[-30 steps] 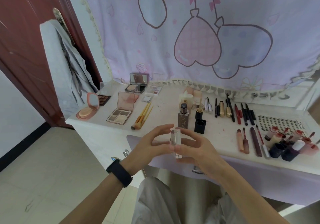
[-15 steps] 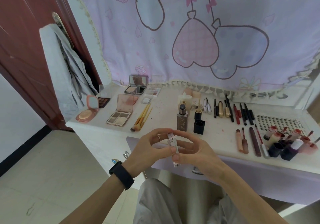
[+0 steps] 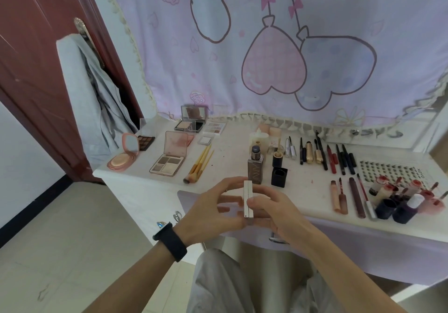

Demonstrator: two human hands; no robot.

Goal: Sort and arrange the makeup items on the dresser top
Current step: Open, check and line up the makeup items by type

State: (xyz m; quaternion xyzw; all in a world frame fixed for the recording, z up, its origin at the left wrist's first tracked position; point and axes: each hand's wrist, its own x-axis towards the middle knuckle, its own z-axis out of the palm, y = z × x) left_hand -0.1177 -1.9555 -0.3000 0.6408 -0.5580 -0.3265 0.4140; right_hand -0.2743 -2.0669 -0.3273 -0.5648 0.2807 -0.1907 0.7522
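Both my hands hold a slim white compact case (image 3: 248, 199) edge-on in front of the dresser top (image 3: 232, 167). My left hand (image 3: 213, 208) grips its left side with curled fingers and my right hand (image 3: 274, 209) pinches its right side, thumb on the edge. The case looks closed, with a thin seam down its middle. Behind it stand a foundation bottle (image 3: 255, 167) and a black square cap (image 3: 279, 177).
On the left lie a round pink compact (image 3: 123, 158), open eyeshadow palettes (image 3: 169, 162) and yellow-handled brushes (image 3: 200, 165). To the right are rows of pencils and mascaras (image 3: 322, 155), lip glosses (image 3: 339, 197) and small bottles (image 3: 397, 203). A door (image 3: 43, 70) stands at left.
The case has turned between my hands and now stands upright and closed, edge toward me. Both hands stay in front of the dresser edge.
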